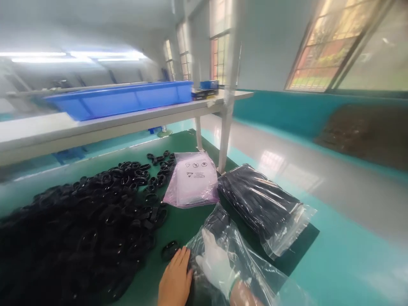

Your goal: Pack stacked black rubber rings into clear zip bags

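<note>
A heap of looped parts (95,221) covers the left of the work surface (168,231). A printed pouch (195,180) lies right of it, near the shelf leg (225,140). A packed bag (261,202) lies farther right; an open plastic bag (251,265) lies nearer, before the pouch. On the far shelf (35,140) sits a tub (137,100).

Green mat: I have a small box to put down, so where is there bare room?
Bare green mat shows between the pink bag and the lone black piece, and beyond the black heap. It is crowded under the heap and around the clear bag, left hand and right hand.
</note>
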A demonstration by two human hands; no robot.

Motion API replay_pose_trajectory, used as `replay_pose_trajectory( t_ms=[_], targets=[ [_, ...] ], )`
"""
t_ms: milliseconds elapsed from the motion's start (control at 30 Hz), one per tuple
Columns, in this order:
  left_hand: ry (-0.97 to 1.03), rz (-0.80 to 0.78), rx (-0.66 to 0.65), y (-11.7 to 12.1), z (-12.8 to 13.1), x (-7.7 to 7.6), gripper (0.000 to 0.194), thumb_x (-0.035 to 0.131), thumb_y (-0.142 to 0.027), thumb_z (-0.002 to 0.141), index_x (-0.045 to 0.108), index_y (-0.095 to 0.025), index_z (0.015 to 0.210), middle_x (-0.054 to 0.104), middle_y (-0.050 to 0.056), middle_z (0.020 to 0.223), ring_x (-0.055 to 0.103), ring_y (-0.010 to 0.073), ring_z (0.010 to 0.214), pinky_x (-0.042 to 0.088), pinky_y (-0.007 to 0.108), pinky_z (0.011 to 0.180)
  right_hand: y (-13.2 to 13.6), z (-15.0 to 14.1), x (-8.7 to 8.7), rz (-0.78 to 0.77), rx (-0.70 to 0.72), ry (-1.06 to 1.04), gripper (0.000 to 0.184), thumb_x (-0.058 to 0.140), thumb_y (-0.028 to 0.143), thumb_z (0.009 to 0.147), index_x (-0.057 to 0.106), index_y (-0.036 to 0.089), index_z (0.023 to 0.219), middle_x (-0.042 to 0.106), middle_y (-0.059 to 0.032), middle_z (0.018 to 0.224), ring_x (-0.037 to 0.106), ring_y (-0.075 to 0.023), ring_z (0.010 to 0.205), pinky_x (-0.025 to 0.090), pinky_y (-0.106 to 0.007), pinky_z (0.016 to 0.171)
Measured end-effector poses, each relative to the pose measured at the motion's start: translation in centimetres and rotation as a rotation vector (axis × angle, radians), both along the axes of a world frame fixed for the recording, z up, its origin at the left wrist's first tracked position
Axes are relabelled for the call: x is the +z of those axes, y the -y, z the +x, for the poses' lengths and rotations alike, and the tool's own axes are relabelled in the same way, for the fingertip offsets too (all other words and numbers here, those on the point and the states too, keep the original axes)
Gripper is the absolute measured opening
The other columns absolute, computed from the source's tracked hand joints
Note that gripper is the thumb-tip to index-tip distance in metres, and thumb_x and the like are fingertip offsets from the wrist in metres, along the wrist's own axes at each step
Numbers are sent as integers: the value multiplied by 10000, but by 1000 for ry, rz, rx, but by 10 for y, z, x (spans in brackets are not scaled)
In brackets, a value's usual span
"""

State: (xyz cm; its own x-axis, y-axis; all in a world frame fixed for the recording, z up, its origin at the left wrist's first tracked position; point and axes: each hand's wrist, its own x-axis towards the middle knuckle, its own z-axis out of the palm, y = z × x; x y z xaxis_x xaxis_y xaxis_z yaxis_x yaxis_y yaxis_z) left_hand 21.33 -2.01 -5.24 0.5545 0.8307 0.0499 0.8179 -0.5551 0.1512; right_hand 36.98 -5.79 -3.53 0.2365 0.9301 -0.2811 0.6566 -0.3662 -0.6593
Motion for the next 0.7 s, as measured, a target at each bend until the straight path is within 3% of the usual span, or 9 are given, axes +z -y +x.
replay_pose_trajectory(
  t_ms=[100,167,267,367,433,500,600,700],
  targets=[
    [70,-102,151,-30,41,46,344,305,-345,861,554,-251,1078,638,30,1045,595,167,933,483,287,707,-4,2,3,-2,-29,-20,802,510,213,657,177,210,1386,225,-99,1442,507,-284,1109,416,-380,891],
    [94,-171,139,-53,84,65,298,313,-357,860,565,-253,980,646,11,963,598,146,857,451,262,678,-7,5,7,-6,-14,-53,818,526,219,640,187,196,1383,240,-123,1432,521,-294,1089,415,-385,889],
    [11,-229,106,-79,148,68,277,386,-426,822,570,-234,896,642,31,928,583,182,873,421,285,685,-13,9,10,-92,8,-76,789,547,252,633,245,193,1360,401,-160,1328,597,-305,949,457,-415,802],
    [-46,-275,132,-90,185,58,342,397,-508,796,571,-225,878,638,56,943,568,224,923,413,319,693,-16,10,9,-203,-20,-73,730,558,232,628,319,182,1316,548,-147,1151,635,-297,808,488,-419,701],
    [7,-291,114,-90,186,56,320,388,-487,807,566,-235,895,632,46,968,565,218,935,413,321,702,-12,10,7,-136,-17,-83,702,545,184,625,343,213,1296,499,-121,1222,632,-276,838,492,-403,726],
    [104,-275,77,-87,171,58,269,393,-431,819,556,-245,926,622,28,991,561,194,946,417,309,728,0,10,4,10,-6,-125,676,514,142,632,365,252,1282,427,-70,1304,604,-237,938,478,-356,803],
    [230,-250,76,-77,130,65,256,393,-385,825,545,-236,967,610,23,1000,558,172,950,426,303,786,27,14,-5,147,-70,-167,531,445,137,698,470,259,1214,513,-32,1225,529,-202,1065,416,-318,914],
    [296,-270,175,-58,81,70,289,400,-410,817,548,-230,988,602,29,1013,561,183,946,444,320,805,48,24,-17,162,-263,-139,382,415,205,766,574,242,1112,571,-54,1157,485,-238,1114,352,-392,981]
  ],
)
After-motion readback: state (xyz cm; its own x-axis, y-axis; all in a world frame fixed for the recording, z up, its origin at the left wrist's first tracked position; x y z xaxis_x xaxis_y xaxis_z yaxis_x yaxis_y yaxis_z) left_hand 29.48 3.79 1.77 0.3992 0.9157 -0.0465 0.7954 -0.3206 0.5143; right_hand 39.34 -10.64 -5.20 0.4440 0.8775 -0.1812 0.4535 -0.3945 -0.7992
